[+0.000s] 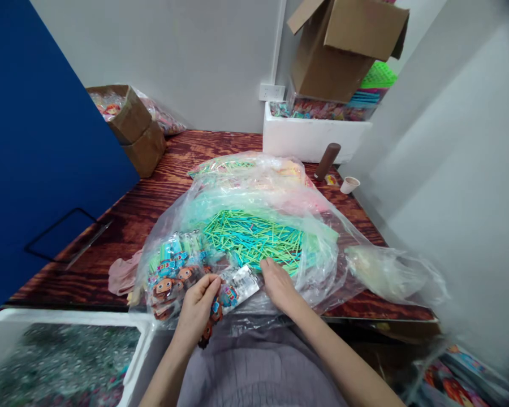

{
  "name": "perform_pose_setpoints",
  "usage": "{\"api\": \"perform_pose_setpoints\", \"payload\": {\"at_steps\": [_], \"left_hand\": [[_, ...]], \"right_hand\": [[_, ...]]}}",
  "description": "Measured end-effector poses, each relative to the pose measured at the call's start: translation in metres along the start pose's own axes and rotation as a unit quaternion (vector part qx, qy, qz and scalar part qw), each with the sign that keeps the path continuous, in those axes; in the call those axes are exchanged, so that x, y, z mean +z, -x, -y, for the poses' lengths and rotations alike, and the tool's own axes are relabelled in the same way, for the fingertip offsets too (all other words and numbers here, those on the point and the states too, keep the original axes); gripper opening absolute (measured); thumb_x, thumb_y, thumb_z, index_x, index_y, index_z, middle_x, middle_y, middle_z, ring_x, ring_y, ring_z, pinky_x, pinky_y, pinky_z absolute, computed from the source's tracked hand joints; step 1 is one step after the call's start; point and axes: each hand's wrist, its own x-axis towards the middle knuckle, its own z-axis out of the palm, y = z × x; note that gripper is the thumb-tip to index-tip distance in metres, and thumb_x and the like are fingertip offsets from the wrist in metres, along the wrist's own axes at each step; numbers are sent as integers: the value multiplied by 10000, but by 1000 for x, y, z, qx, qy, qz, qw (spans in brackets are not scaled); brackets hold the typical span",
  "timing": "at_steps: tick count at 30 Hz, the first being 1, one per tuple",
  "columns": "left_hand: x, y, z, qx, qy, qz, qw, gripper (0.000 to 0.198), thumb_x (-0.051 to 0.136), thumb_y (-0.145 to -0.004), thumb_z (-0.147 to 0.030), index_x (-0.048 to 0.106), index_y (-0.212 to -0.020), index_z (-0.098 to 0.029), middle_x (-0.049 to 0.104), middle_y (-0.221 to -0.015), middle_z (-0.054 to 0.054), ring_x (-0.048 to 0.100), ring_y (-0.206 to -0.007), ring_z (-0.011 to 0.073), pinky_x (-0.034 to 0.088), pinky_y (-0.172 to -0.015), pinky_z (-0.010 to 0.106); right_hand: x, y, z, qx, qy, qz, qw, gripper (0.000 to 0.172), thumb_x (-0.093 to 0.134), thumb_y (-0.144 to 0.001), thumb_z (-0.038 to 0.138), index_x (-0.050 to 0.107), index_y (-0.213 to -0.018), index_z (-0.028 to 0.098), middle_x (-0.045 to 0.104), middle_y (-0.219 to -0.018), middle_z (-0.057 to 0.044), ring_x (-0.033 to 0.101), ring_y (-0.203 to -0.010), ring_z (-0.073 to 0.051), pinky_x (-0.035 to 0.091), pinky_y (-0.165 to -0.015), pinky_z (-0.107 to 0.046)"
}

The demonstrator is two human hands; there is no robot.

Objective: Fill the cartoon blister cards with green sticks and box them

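My left hand point(201, 305) is closed, thumb on top, on a printed plastic packet point(240, 288) with a brown cartoon figure and a silvery end. That end points right, toward my right hand point(276, 281). My right hand's fingers are curled together at the near edge of a heap of thin green and blue plastic sticks point(254, 234); what is between them is hidden. The sticks lie in a large open clear plastic bag point(322, 277). Left of my left hand lies a pile of similar packets point(173, 271), with green and blue showing inside some.
A white foam box point(146, 322) stands at the lower left. Behind the bag are another foam box point(305, 138), cardboard boxes point(144, 141), a brown cylinder point(327, 161) and a paper cup point(350, 185). A clear bag point(390, 274) lies right.
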Motion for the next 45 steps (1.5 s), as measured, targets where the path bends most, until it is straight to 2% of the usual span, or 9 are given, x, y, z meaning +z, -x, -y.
{"api": "perform_pose_setpoints", "payload": {"at_steps": [4, 7, 10, 13, 16, 21, 24, 37, 45], "left_hand": [[-2, -1, 8, -11, 13, 8, 1000, 296, 585, -816, -471, 646, -803, -183, 581, -706, -8, 512, -657, 144, 401, -611, 222], [-1, -1, 14, -22, 30, 10, 999, 300, 598, -813, -475, 665, -831, -183, 607, -730, -6, 534, -676, 148, 410, -626, 221], [3, -1, 16, -30, 38, 11, 999, 317, 621, -799, -490, 680, -824, -180, 616, -721, -10, 539, -669, 145, 413, -627, 218], [6, 0, 16, -39, 47, 14, 998, 337, 619, -807, -505, 683, -837, -175, 593, -684, -16, 514, -631, 133, 402, -597, 211], [7, 1, 16, -47, 60, 21, 997, 348, 627, -802, -516, 675, -827, -172, 569, -656, -22, 496, -604, 123, 394, -569, 205], [6, 2, 18, -65, 68, 31, 995, 364, 638, -791, -528, 667, -801, -165, 555, -647, -20, 478, -570, 117, 399, -537, 207], [7, 2, 19, -65, 59, 31, 996, 365, 639, -794, -523, 684, -846, -164, 575, -669, -12, 493, -584, 121, 403, -536, 206], [10, -1, 15, -59, 102, -18, 993, 324, 739, -693, -444, 668, -844, -166, 618, -696, -15, 537, -612, 126, 422, -560, 206], [6, 3, 19, -58, 66, -15, 996, 322, 672, -755, -468, 702, -851, -162, 652, -734, 11, 567, -674, 154, 440, -614, 218]], "right_hand": [[-7, -9, -21, 80, -292, -40, 952, 175, 568, -749, 108, 448, -694, 224, 590, -755, -11, 533, -734, -179, 401, -747, -301], [-16, -12, -32, 104, -381, -39, 918, 155, 563, -798, 317, 459, -721, 230, 607, -685, 3, 517, -581, -148, 436, -638, -297], [-23, -9, -35, 120, -468, -40, 875, 295, 595, -746, 502, 506, -796, 225, 622, -685, -1, 575, -590, -162, 486, -626, -321], [-20, -1, -30, 134, -549, -56, 823, 389, 701, -665, 504, 571, -883, 209, 623, -670, 2, 621, -646, -184, 508, -653, -336], [-6, 12, -26, 121, -599, -100, 785, 326, 742, -681, 423, 626, -895, 205, 653, -713, -3, 625, -692, -180, 496, -673, -308], [15, 34, -27, 30, -474, -110, 873, 133, 605, -852, 336, 652, -858, 211, 690, -849, -22, 631, -849, -196, 456, -814, -308], [12, 41, -26, 4, -432, -86, 898, 145, 550, -900, 311, 661, -895, 218, 705, -929, -36, 637, -931, -213, 441, -867, -317], [-3, 54, -7, -58, -440, -71, 893, 156, 536, -932, 294, 685, -944, 248, 711, -1034, -40, 610, -1102, -229, 420, -993, -355], [-8, 58, 3, -56, -436, -65, 896, 190, 530, -930, 264, 702, -1012, 260, 708, -1064, -38, 606, -1097, -222, 410, -1008, -356]]}}
